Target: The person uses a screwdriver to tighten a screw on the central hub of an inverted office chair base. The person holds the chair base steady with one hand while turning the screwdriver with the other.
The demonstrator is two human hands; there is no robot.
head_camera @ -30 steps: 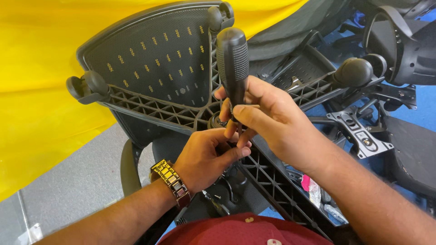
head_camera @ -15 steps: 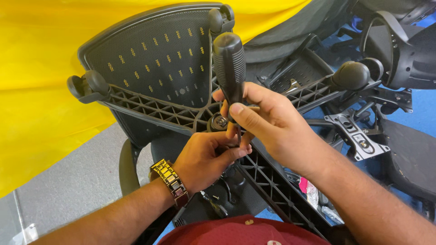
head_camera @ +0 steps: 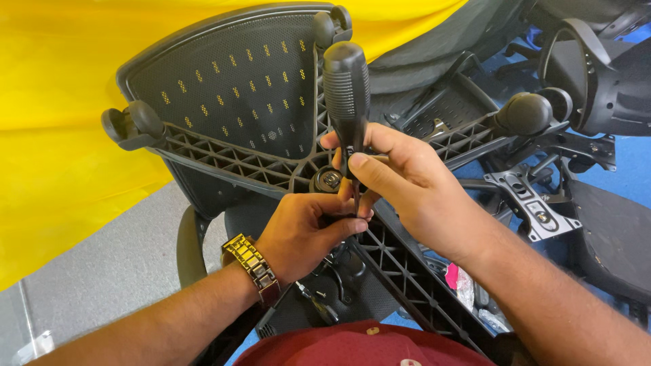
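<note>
The right hand [head_camera: 407, 190] grips an upright black screwdriver [head_camera: 346, 95]; the left hand [head_camera: 305, 234] pinches its shaft just below. The ribbed chair base [head_camera: 224, 159] crowds all sides.

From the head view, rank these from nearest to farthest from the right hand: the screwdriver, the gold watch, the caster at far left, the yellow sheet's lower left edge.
1. Screwdriver: gripped in the right hand, handle pointing up.
2. Gold watch: on the left wrist, lower left of it.
3. Caster: at the left tip of the black chair base.
4. Yellow sheet: its lower left edge, beyond the caster.
</note>
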